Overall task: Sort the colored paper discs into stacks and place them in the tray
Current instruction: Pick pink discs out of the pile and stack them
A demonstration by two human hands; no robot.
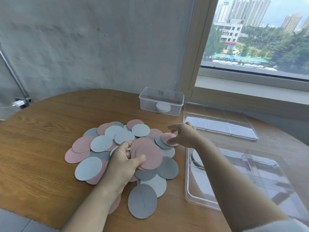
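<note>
Pink round paper discs (pixel 148 154) sit fanned mid-surface, gripped by the left hand (pixel 124 162). The right hand (pixel 183 134) curls over another pink disc (pixel 168 137); pinched or not, I cannot tell. I'd lift it edge-first and square the stack before the clear plastic tray (pixel 200 195), right edge.

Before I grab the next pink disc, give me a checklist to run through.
1. Left hand gripping the pink stack: ok, thumb on top.
2. Stack all pink: visible faces ok; those underneath, cannot tell.
3. Right hand at a pink disc: ok, thumb touches it.
4. That disc free to lift: ok, it lies on top of a grey disc.
5. Pinch closed on it: not ok, fingers apart above it.
6. Tray open: ok; one compartment holds pale discs.
</note>
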